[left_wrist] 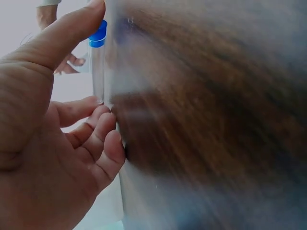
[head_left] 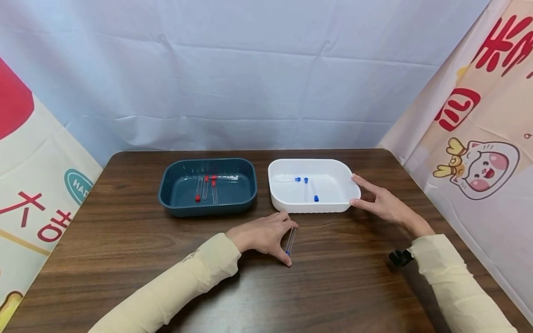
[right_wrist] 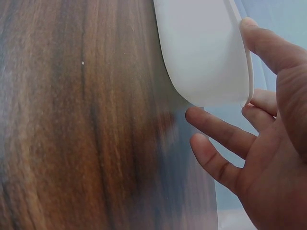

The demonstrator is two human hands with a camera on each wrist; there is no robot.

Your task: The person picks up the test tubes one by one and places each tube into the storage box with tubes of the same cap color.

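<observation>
My left hand (head_left: 266, 233) pinches a clear test tube (left_wrist: 97, 72) with a blue cap (left_wrist: 98, 34). The thumb is at the capped end and the index fingertip at the other, close over the table. In the head view this tube lies in front of the white basin (head_left: 308, 208). At that basin's right end, my right hand (head_left: 385, 201) grips the rim, thumb at the near corner and a finger farther back. Two fingers (right_wrist: 223, 134) stand spread beside the end wall in the right wrist view. Inside the white basin lie three blue-capped tubes (head_left: 306, 189).
A dark teal basin (head_left: 208, 210) left of the white one holds several red-capped tubes (head_left: 205, 187). Both stand toward the back of the brown wooden table (head_left: 325, 286). A pale cloth (head_left: 250, 83) hangs behind, with printed cloths (head_left: 466, 152) at the sides.
</observation>
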